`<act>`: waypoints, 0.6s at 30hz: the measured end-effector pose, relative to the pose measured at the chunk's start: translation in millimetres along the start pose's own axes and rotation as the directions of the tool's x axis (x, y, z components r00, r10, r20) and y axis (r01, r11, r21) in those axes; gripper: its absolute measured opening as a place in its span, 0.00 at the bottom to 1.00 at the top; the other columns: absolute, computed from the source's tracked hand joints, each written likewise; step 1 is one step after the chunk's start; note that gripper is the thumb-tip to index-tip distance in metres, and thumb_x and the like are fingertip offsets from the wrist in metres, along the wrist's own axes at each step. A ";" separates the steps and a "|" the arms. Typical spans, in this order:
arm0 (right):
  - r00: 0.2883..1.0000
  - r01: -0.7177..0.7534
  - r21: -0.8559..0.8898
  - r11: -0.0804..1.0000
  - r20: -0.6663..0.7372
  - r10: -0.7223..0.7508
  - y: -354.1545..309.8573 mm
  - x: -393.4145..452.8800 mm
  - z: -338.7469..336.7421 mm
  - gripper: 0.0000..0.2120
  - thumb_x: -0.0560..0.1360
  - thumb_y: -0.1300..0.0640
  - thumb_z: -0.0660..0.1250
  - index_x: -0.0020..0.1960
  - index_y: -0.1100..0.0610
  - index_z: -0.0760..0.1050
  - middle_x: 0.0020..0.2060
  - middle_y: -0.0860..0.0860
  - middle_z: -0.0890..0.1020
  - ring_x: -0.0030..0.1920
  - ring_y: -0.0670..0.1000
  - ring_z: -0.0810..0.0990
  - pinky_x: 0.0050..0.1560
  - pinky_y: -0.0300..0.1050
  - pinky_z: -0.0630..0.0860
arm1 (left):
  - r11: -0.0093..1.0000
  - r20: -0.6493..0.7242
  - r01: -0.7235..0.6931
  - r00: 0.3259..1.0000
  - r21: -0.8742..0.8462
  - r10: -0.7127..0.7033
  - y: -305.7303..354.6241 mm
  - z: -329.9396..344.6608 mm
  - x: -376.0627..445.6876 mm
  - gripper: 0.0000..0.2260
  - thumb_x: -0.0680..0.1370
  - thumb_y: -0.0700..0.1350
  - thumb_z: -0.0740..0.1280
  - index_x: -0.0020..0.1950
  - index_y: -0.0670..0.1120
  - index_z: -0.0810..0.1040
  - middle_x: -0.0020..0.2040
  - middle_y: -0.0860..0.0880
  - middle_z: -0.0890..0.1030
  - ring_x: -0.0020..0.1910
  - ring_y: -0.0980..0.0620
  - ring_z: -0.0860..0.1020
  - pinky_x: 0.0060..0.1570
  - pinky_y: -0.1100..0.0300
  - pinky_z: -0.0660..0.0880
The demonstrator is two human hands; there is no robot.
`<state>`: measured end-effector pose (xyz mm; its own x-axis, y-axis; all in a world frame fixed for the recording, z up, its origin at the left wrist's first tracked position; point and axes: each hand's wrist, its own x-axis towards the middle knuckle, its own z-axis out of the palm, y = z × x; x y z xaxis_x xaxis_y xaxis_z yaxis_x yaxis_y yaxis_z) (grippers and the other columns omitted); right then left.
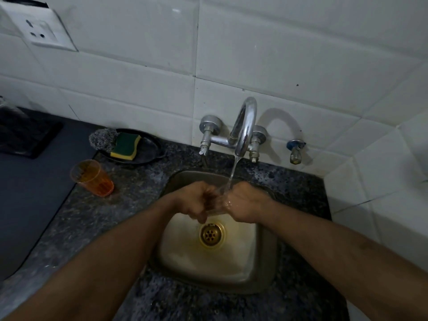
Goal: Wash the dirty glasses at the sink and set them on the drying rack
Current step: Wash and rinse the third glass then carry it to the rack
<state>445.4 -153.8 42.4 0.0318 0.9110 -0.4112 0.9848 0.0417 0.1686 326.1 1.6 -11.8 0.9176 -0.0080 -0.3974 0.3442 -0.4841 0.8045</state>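
Observation:
Over the steel sink (264, 258) both hands meet under the running water from the chrome tap (245, 126). A clear glass (216, 201) lies between them, hard to make out through the water. My right hand (245, 202) grips one end of it. My left hand (194, 201) has its curled fingers at or inside the other end, blurred by motion. An orange glass (92, 177) stands upright on the granite counter to the left of the sink, apart from both hands.
A black dish (148, 154) behind the orange glass holds a green-yellow sponge (126, 145) and a steel scourer (102, 139). A dark mat (30, 181) covers the counter at left. A small blue-capped valve (295, 150) sticks out of the tiled wall right of the tap.

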 end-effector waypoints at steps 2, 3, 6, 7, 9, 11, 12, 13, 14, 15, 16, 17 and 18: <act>0.999 -0.037 0.030 0.999 -0.028 0.038 2.1 2.1 5.0 0.07 0.82 0.56 0.64 0.56 0.53 0.79 0.50 0.52 0.83 0.47 0.55 0.82 0.45 0.49 0.74 | 1.000 -0.114 -0.021 0.993 0.003 0.021 -2.2 3.0 6.2 0.24 0.63 0.35 0.82 0.56 0.47 0.81 0.48 0.51 0.84 0.45 0.54 0.84 0.44 0.60 0.82; 0.995 -0.077 0.122 0.989 -0.055 0.084 2.4 1.9 4.8 0.08 0.82 0.54 0.64 0.58 0.51 0.80 0.52 0.51 0.84 0.49 0.54 0.82 0.47 0.49 0.76 | 0.999 -0.239 -0.030 0.970 0.040 0.039 -3.6 8.3 10.2 0.25 0.63 0.38 0.83 0.57 0.49 0.81 0.50 0.55 0.83 0.48 0.59 0.82 0.47 0.65 0.80; 0.988 -0.091 0.502 0.860 -0.065 0.143 -4.1 -0.7 6.3 0.09 0.83 0.48 0.65 0.59 0.43 0.82 0.53 0.46 0.85 0.47 0.50 0.81 0.51 0.48 0.77 | 0.989 -0.573 -0.036 0.812 0.145 0.113 -9.2 28.3 18.2 0.18 0.66 0.47 0.79 0.52 0.56 0.79 0.45 0.59 0.83 0.46 0.61 0.82 0.46 0.60 0.81; 0.992 -0.081 0.460 0.884 -0.053 0.119 -5.4 -2.7 4.0 0.09 0.83 0.48 0.65 0.59 0.44 0.82 0.52 0.45 0.85 0.47 0.50 0.81 0.50 0.47 0.77 | 0.992 -0.576 -0.031 0.811 0.125 0.098 -12.0 30.8 18.4 0.15 0.67 0.46 0.78 0.50 0.57 0.78 0.44 0.58 0.83 0.44 0.61 0.82 0.46 0.57 0.82; 0.998 -0.067 0.217 0.974 0.014 0.065 -5.1 -6.9 -0.1 0.07 0.82 0.52 0.65 0.56 0.50 0.81 0.47 0.48 0.82 0.44 0.51 0.79 0.45 0.46 0.75 | 0.997 -0.360 -0.008 0.932 0.075 0.034 -18.6 26.6 16.4 0.18 0.63 0.42 0.79 0.48 0.57 0.79 0.44 0.56 0.84 0.44 0.59 0.83 0.47 0.53 0.84; 0.998 -0.006 -0.029 1.000 0.067 0.007 -5.5 -10.9 -6.8 0.06 0.82 0.55 0.64 0.54 0.54 0.80 0.46 0.51 0.82 0.40 0.52 0.76 0.43 0.47 0.74 | 0.998 -0.041 0.023 0.999 0.055 -0.021 -23.1 20.8 12.5 0.22 0.60 0.39 0.81 0.48 0.58 0.80 0.46 0.53 0.85 0.46 0.55 0.85 0.50 0.48 0.84; 0.997 0.008 -0.068 0.998 0.078 -0.003 -5.3 -10.9 -8.1 0.07 0.82 0.56 0.63 0.53 0.54 0.80 0.45 0.52 0.81 0.40 0.52 0.74 0.43 0.48 0.74 | 0.999 0.021 0.039 0.999 0.034 -0.039 -25.4 18.9 12.1 0.25 0.60 0.38 0.81 0.50 0.57 0.81 0.48 0.52 0.85 0.48 0.54 0.85 0.52 0.47 0.84; 0.998 -0.006 -0.054 0.999 0.069 0.010 -5.5 -10.0 -8.4 0.07 0.82 0.56 0.63 0.54 0.54 0.79 0.45 0.52 0.81 0.40 0.52 0.75 0.44 0.48 0.74 | 0.998 0.000 0.057 0.998 -0.003 -0.057 -25.8 18.9 13.3 0.27 0.60 0.37 0.82 0.54 0.56 0.82 0.51 0.52 0.85 0.50 0.54 0.85 0.54 0.49 0.84; 0.997 -0.040 -0.019 0.999 0.060 0.041 -5.1 -7.4 -7.4 0.06 0.82 0.55 0.64 0.54 0.54 0.79 0.45 0.51 0.81 0.42 0.52 0.77 0.45 0.48 0.74 | 0.997 -0.093 0.062 0.993 -0.050 -0.067 -23.5 20.7 15.0 0.29 0.61 0.37 0.83 0.58 0.54 0.81 0.52 0.53 0.85 0.52 0.55 0.84 0.55 0.52 0.83; 0.996 -0.088 0.069 0.994 0.032 0.086 -6.0 -5.8 -7.2 0.07 0.83 0.53 0.64 0.54 0.53 0.79 0.47 0.51 0.82 0.44 0.53 0.79 0.47 0.48 0.75 | 0.995 -0.235 0.049 0.969 -0.091 -0.069 -19.1 25.5 16.6 0.28 0.62 0.37 0.83 0.58 0.53 0.81 0.53 0.55 0.84 0.52 0.56 0.83 0.55 0.54 0.83; 0.990 -0.143 0.194 0.970 0.014 0.143 -6.8 -3.3 -5.3 0.08 0.83 0.49 0.65 0.53 0.53 0.80 0.49 0.52 0.83 0.47 0.54 0.81 0.48 0.48 0.75 | 0.996 -0.408 0.001 0.912 -0.091 -0.039 -12.4 32.1 17.3 0.25 0.63 0.39 0.83 0.56 0.54 0.80 0.52 0.56 0.84 0.51 0.58 0.82 0.54 0.55 0.82; 0.982 -0.181 0.295 0.938 0.009 0.186 -7.7 -0.2 -3.3 0.11 0.83 0.46 0.64 0.54 0.52 0.80 0.51 0.52 0.83 0.50 0.54 0.81 0.49 0.48 0.75 | 0.997 -0.568 -0.043 0.823 -0.064 -0.001 -7.5 39.0 18.1 0.20 0.66 0.41 0.81 0.53 0.54 0.80 0.49 0.57 0.83 0.49 0.59 0.82 0.52 0.55 0.82; 0.981 -0.191 0.323 0.927 0.017 0.196 -8.2 1.3 -3.8 0.12 0.83 0.45 0.64 0.55 0.52 0.80 0.52 0.53 0.83 0.51 0.55 0.82 0.49 0.48 0.75 | 0.997 -0.672 -0.074 0.740 -0.036 0.031 -3.7 44.5 18.4 0.15 0.68 0.43 0.78 0.51 0.54 0.81 0.47 0.57 0.83 0.47 0.60 0.82 0.51 0.55 0.82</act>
<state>436.7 -151.5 43.9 0.2268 0.8945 -0.3854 0.9620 -0.2676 -0.0550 332.9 -35.7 -41.7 0.8230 0.5674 0.0274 0.2822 -0.4503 0.8471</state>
